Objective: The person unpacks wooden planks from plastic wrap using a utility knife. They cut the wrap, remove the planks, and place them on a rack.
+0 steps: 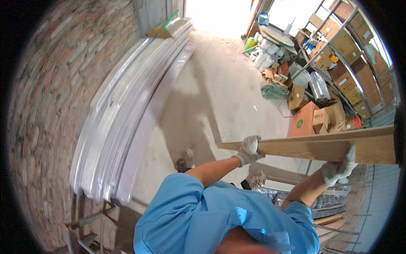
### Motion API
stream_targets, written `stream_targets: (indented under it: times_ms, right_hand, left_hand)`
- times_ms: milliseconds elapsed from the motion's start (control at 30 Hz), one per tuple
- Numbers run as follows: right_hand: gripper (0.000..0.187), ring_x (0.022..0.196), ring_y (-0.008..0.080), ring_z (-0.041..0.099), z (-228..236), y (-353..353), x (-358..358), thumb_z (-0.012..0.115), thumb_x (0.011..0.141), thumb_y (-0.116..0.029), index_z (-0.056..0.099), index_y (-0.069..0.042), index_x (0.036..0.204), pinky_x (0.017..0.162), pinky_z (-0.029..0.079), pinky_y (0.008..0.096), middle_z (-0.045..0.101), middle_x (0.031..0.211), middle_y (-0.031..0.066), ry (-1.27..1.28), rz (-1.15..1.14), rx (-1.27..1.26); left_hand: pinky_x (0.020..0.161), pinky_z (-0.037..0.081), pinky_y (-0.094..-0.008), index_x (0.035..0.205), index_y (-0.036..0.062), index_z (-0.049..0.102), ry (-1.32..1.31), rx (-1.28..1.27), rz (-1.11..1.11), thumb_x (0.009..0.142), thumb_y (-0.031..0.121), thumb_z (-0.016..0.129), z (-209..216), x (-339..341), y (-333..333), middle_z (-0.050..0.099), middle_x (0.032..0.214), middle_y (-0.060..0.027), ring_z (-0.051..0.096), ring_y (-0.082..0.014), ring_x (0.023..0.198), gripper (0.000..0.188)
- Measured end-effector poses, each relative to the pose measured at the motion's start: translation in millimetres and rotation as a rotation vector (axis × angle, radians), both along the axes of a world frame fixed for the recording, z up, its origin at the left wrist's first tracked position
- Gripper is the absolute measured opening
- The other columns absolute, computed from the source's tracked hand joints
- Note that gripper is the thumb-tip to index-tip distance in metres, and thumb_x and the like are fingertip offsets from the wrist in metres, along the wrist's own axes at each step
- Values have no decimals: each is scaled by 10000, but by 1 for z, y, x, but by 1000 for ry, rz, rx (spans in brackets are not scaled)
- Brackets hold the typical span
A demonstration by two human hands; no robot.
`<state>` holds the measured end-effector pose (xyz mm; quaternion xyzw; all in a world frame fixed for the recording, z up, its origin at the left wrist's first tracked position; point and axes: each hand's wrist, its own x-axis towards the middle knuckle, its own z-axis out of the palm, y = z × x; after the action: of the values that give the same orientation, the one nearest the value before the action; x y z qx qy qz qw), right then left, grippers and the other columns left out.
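Note:
A long wood-coloured board [296, 148] runs from in front of me out to the right, held above the floor. My left hand [249, 151], in a pale work glove, is closed around it near its left end. Farther right, my right hand [340, 167], gloved alike, grips the lower edge with fingers up against the board's face. The board's right end runs into the dark rim of the picture.
Long plastic-wrapped panels [122, 114] lie stacked along the brick wall [55, 84] on the left, a broom head [160, 32] at their far end. Cardboard boxes [303, 120] and a metal rack [349, 19] stand at the right. Wrapped lengths [330, 197] lie behind my right arm.

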<state>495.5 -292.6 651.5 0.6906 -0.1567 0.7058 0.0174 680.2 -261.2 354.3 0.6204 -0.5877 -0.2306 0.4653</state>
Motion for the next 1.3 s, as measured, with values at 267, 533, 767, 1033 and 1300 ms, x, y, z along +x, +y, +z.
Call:
stream_targets:
  times_ms: [267,533,767,1033,1300]
  right_hand:
    - [994,1178,241,515,-13,-56,154,840,699,-297,330,-9,1502,1035,421,387,510,1329,110,-323,-44,672]
    - [997,1099,220,621,29,-239,265,905,578,-208,415,-17,1426,913,529,362,616,1214,94,-319,208,782]
    - [913,966,202,680,17,-410,364,935,577,-252,477,-17,1331,810,593,352,656,1121,93,-219,350,844]
    - [758,936,167,661,-51,-604,504,891,600,-135,514,-8,1246,794,578,322,652,1086,94,-119,265,1069]
    - [779,973,220,610,-136,-771,631,886,558,-75,510,-16,1238,902,524,368,626,1080,98,96,-15,1068]
  left_hand:
    - [1024,480,-467,1392,20,477,128,-14,-448,630,414,945,70,116,-88,614,1255,-232,610,-394,1170,977]
    - [1019,481,-411,1371,60,555,-187,31,-636,832,464,784,98,343,-338,611,1334,-206,621,-301,1186,712]
    - [907,534,-365,1185,41,682,-53,309,-32,871,364,782,15,621,-379,726,1090,-108,689,-215,995,461]
    - [935,534,-394,1103,44,737,-29,876,404,743,532,807,-103,864,-371,740,1099,-175,706,-308,1038,611]
    - [909,525,-405,1207,50,705,-26,515,7,852,372,743,-46,984,-686,715,1177,-199,691,-301,1095,481]
